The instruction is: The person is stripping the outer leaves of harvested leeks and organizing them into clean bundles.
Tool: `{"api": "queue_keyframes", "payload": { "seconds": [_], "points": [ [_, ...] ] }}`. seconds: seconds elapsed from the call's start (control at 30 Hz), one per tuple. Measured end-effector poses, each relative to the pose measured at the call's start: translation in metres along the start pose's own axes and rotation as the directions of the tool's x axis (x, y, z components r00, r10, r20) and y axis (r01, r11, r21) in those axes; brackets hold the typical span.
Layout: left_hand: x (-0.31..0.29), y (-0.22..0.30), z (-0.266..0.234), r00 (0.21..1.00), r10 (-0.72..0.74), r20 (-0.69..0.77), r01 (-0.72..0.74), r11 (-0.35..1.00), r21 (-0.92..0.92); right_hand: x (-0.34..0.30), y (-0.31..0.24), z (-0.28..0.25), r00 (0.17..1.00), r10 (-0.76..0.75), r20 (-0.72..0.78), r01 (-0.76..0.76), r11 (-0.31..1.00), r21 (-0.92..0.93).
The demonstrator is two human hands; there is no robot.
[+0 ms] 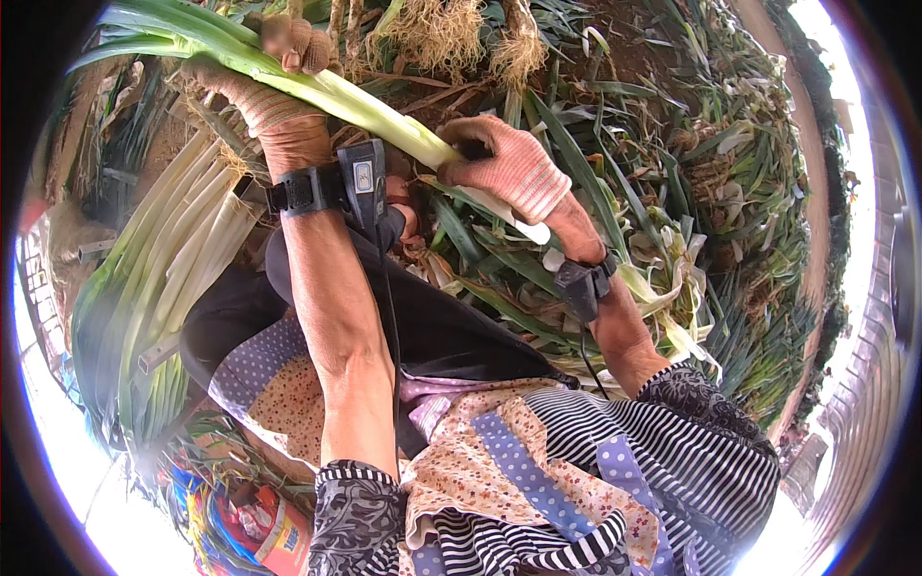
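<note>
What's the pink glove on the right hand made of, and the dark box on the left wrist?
The pink glove looks like matte knitted cloth: fine ridged rows run across its back. The dark box seems to be hard, smooth plastic, going by its crisp edges, but I can't be sure.

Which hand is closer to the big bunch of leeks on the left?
Left. In the picture, the left hand is just above the bunch, holding another leek; the right hand is farther right, at that leek's white end.
</note>
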State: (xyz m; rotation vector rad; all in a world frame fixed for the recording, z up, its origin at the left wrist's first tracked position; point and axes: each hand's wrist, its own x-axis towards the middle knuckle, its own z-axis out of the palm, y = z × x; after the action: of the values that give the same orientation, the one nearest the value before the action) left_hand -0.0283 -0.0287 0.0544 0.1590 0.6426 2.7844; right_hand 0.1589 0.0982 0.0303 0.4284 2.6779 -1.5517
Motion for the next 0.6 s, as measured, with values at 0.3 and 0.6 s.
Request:
{"api": "queue_keyframes", "payload": {
  "seconds": [0.3,0.6],
  "points": [
    [0.021,0.015,-0.028,0.882,-0.213,0.420,0.264,0.962,-0.068,-0.019,0.038,-0.009,0.936,0.315,-0.159,-0.171,0.799,0.577],
    [0.034,0.022,-0.030,0.962,-0.174,0.209,0.123,0.964,0.234,-0.120,0.147,-0.036,0.906,0.381,-0.187,-0.370,0.925,0.093]
  ]
}}
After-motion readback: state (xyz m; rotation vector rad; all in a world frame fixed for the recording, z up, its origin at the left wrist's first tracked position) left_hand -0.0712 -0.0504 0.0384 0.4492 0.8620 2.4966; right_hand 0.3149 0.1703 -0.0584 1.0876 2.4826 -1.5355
